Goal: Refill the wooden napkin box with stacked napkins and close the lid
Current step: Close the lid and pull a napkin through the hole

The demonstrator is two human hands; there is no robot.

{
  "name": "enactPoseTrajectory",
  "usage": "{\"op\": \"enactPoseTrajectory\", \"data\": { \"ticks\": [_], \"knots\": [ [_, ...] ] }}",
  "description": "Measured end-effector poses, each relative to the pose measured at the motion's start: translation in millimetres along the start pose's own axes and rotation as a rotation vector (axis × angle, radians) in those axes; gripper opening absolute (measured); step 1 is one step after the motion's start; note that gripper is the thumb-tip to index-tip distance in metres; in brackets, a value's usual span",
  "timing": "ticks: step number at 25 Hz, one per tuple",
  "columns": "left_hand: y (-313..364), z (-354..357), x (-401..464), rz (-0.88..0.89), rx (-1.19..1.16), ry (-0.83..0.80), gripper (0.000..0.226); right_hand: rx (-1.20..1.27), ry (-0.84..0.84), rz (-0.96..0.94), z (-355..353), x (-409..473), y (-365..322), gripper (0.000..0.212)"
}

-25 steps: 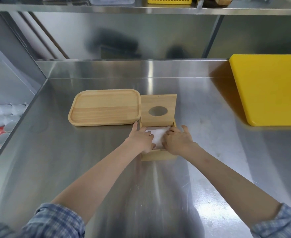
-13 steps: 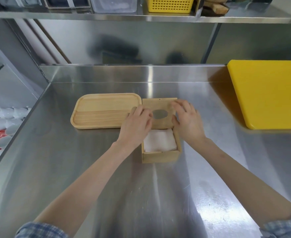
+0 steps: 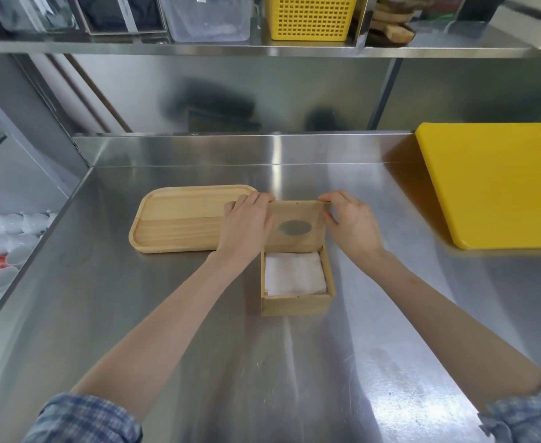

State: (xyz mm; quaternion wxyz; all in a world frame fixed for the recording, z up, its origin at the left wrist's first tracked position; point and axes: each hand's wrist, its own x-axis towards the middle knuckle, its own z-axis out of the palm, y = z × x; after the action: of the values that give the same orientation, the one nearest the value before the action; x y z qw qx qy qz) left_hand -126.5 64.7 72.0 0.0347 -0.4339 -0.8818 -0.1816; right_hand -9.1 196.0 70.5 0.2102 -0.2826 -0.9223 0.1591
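Both hands hold the lid (image 3: 294, 226) of a wooden box (image 3: 296, 303) by its far corners: the left hand (image 3: 247, 227) pinches the left corner, the right hand (image 3: 354, 226) the right, fingers curled over the top edge. Raised on its back edge, the lid leans away from the person, and an oval hole shows in its middle. Its left edge is hidden behind the left hand. Open on the steel tabletop (image 3: 199, 346), the box holds a stack of white napkins (image 3: 294, 274) that fills it nearly wall to wall; how deep the stack goes cannot be seen. A wooden tray (image 3: 179, 219) lies just left of the box, its right end covered by the left hand. At far right a yellow board (image 3: 499, 183) runs out of frame. Plaid sleeves (image 3: 83, 420) are cut off at the bottom edge. On the shelf (image 3: 262, 49) above, a yellow basket (image 3: 310, 16) and clear bins are cropped at the top.
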Motion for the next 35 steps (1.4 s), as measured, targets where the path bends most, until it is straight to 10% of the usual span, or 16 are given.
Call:
{"op": "enactPoseTrajectory", "data": {
  "ticks": [7,30,35],
  "knots": [
    [-9.3,4.6,-49.8,0.061,-0.349,0.041,0.017,0.165,0.028,-0.080,1.8,-48.8,14.4,0.015],
    [-30.0,63.4,-110.8,0.266,-0.197,0.111,0.026,0.029,-0.122,-0.249,31.6,-106.2,41.2,0.025],
    [-21.1,56.7,-102.3,-0.069,-0.373,0.076,0.026,0.000,-0.150,-0.269,24.4,-72.9,27.4,0.023]
  ]
}}
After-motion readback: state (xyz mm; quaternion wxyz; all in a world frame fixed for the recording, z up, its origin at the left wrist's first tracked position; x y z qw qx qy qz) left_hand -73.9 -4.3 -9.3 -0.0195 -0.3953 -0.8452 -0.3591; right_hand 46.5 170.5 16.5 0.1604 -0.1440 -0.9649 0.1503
